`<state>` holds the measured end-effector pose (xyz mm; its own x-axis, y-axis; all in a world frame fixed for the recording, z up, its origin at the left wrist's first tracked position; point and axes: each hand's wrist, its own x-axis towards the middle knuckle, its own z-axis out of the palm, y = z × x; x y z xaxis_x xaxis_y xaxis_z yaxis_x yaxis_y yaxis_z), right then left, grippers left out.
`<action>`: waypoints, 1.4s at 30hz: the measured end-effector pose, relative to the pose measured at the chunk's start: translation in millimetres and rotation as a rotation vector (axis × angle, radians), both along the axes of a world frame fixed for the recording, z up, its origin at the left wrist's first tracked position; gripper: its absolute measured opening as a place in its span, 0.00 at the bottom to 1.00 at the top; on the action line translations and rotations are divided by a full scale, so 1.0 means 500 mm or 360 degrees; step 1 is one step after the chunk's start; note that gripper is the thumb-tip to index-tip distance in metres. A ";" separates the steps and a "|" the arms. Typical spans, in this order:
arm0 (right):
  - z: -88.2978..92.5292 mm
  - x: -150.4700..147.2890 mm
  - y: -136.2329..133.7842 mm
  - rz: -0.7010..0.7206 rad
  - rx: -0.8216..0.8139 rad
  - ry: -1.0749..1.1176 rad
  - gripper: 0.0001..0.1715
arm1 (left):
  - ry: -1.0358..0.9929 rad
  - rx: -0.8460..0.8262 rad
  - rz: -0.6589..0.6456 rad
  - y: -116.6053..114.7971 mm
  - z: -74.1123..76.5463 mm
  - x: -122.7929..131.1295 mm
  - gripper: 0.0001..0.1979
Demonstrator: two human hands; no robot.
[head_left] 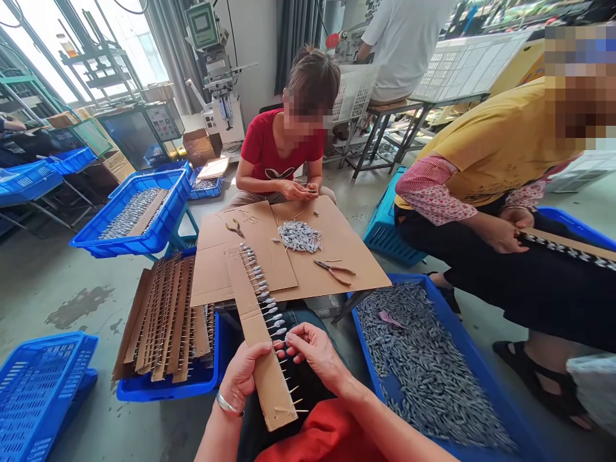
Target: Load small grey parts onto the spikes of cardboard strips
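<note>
A long cardboard strip point(257, 330) slants from the table down over my lap. Thin wooden sticks stand out along its right edge, and the upper ones carry small grey pieces point(272, 309) shaped like little pods. The lower sticks point(294, 389) are bare. My left hand point(244, 367) is closed around the strip's lower part, thumb on top. Beside the strip's right edge, my right hand point(310, 350) pinches at a stick just below the last grey piece. What lies between its fingertips is mostly hidden.
On the cardboard-topped table point(356, 269) lie a pile of grey pieces point(299, 236) and two pairs of pliers point(335, 272) point(235, 227). A blue bin point(359, 340) of grey pieces stands right; stacked stick-lined strips point(166, 314) fill another left. Two co-workers sit close by.
</note>
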<state>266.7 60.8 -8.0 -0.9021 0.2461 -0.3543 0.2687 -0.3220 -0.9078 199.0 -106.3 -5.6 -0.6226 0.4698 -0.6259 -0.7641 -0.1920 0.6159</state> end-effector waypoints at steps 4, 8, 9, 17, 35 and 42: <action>-0.003 -0.004 0.000 0.0094 0.0123 -0.0052 0.26 | 0.0008 -0.0005 -0.0024 0.000 0.003 -0.001 0.14; 0.000 -0.010 -0.001 0.0180 0.0376 -0.0138 0.26 | 0.0066 -0.0034 -0.0025 0.005 0.011 0.002 0.16; 0.001 -0.010 0.000 0.0188 0.0419 -0.0135 0.26 | 0.0103 -0.0066 -0.0009 0.008 0.012 0.004 0.17; 0.005 -0.012 0.005 0.0229 0.0379 -0.0125 0.25 | 0.0247 -0.0260 0.0104 0.023 -0.004 0.012 0.20; 0.089 -0.168 0.249 0.0069 0.1902 -0.0101 0.14 | 0.0039 -0.0226 0.0080 -0.015 -0.015 0.007 0.18; 0.107 -0.322 0.316 0.0288 0.2391 -0.0385 0.10 | -0.0122 -0.0143 0.0170 -0.023 -0.044 0.011 0.17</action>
<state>105.8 218.7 45.6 -0.9176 0.3967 -0.0246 0.3868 0.8772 -0.2845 204.3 -118.0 -27.6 -0.6147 0.3434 -0.7101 -0.7877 -0.2212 0.5750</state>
